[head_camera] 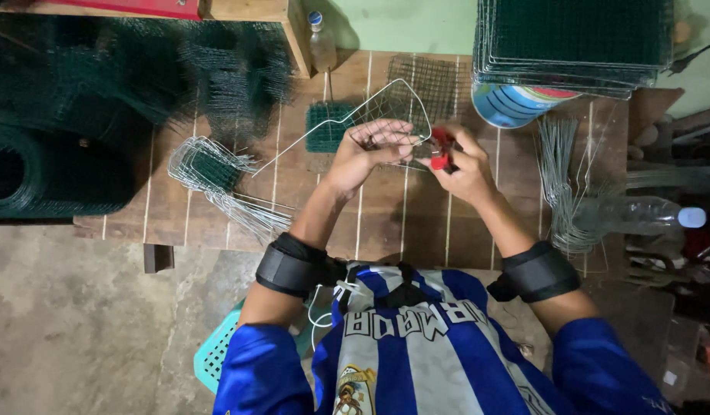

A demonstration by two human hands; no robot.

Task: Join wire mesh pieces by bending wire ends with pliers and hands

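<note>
Left hand [374, 146] pinches the wire mesh frame [385, 111] up over the wooden bench [385, 223], right hand [464, 165] clenched round red pliers [442, 148] biting its edge, wire bundles [216, 180] lying left.

From my feed the scene is dim and slightly green-tinted, the light coming from above and ahead, brightest on the middle of the bench [385, 223]. The rolls of green mesh [55, 131] at the left sink into near-black shadow. The wide lens bends the edges outward. Fine wires look soft, and the lower right corner is murky and out of focus.
</note>
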